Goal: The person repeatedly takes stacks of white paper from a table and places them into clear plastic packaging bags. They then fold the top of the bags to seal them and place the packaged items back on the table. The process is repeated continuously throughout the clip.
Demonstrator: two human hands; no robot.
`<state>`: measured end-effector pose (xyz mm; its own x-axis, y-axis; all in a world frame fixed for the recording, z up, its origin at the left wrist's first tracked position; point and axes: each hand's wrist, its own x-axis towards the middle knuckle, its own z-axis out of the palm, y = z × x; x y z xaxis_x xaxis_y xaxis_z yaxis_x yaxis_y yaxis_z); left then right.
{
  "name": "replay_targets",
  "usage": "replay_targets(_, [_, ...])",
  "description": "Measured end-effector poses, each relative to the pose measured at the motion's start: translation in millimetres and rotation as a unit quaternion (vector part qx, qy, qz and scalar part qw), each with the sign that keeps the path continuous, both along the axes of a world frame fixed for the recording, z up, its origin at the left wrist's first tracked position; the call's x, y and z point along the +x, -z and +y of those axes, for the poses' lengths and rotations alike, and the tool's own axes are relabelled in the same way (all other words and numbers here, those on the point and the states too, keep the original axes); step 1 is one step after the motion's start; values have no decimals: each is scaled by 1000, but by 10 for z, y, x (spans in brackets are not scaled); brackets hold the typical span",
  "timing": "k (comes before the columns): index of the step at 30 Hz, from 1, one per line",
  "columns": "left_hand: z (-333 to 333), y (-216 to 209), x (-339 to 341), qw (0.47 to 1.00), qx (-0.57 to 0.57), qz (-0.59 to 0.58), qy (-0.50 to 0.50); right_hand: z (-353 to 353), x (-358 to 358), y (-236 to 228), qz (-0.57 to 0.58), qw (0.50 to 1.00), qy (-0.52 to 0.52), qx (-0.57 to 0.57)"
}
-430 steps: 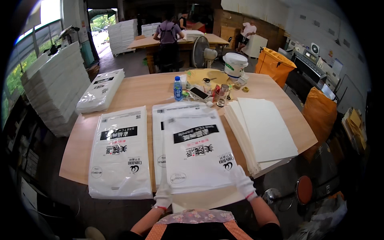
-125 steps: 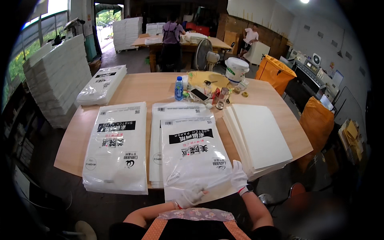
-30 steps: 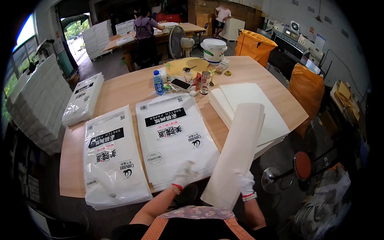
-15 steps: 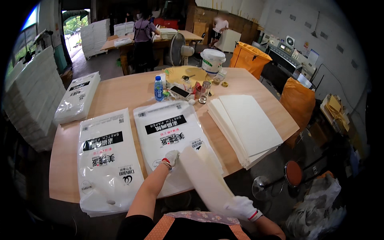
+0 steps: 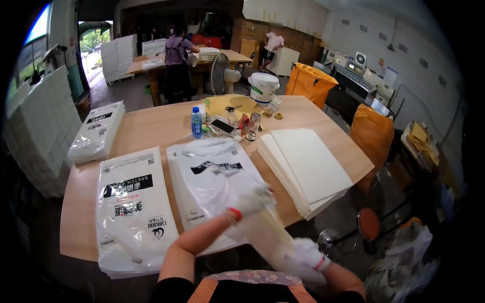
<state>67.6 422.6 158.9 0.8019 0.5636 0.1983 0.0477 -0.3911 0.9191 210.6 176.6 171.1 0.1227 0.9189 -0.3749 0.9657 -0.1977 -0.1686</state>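
Observation:
A printed clear plastic bag lies in front of me, its upper layer wrinkled and pulled toward the right. My left hand, in a white glove and smeared by motion, grips this bag near its near right corner. A bent stack of cream paper sheets slants from the bag's opening toward my body. My gloved right hand is closed around the stack's near end. How far the sheets reach into the bag is hidden by my left hand and the film. On the right lies a pile of white paper sheets.
Filled paper packs lie at left, with more packs behind. A blue-capped bottle, phone, glass, scissors and white bucket stand or lie at the back. A stool is beyond the right edge.
My left hand has moved right across the bag, pulling and creasing its film. The right hand with the paper stack has shifted only slightly. My view has tilted up a little.

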Motion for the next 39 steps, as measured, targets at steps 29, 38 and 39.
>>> replay_targets(29, [-2387,1963,-2123,944,4,166,-285,-309,225,801,481,852,109,178])
replay_targets(38, [-2026,2089,-2011,821,-223,1,-526,-573,704,1603,173,960,-29,219])
replay_targets(39, [-1996,1977,-1962,842,-207,9,-499,-538,816,1836,251,933,69,247])
